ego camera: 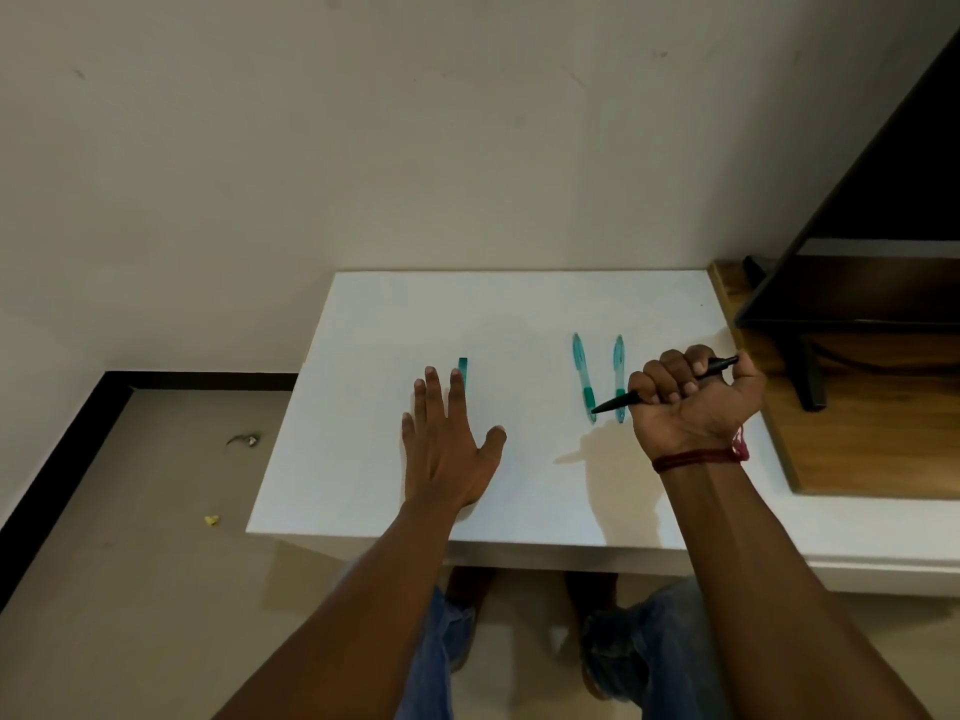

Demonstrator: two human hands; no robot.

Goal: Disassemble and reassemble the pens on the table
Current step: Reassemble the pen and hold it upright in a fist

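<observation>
**Left to right.** The left hand (447, 449) lies flat and released on the white tabletop (519, 314), at about eight o'clock of its centre, with the fingers straight. A teal pen part (463, 368) shows at one o'clock of the index fingertip. It is partly hidden, so we cannot tell whether it is a whole pen.

At two o'clock of centre, two teal pens (583, 376) (619, 376) lie side by side, not touching, tips toward us. At three o'clock the right hand (691, 392) is clenched round a black pen (618, 402), tip toward eight o'clock.

We judge the pens light, stiff and smooth, and apt to roll. For unscrewing, we would hold the grip collar near the tip and the upper barrel. Small inner parts may scatter.

The tabletop looks hard and smooth. A bare wall (363, 148) stands at twelve o'clock and the floor (130, 485), with a yellow scrap (210, 520), lies at nine. A wooden stand (857, 449) bearing a dark screen (883, 283) is at three.
</observation>
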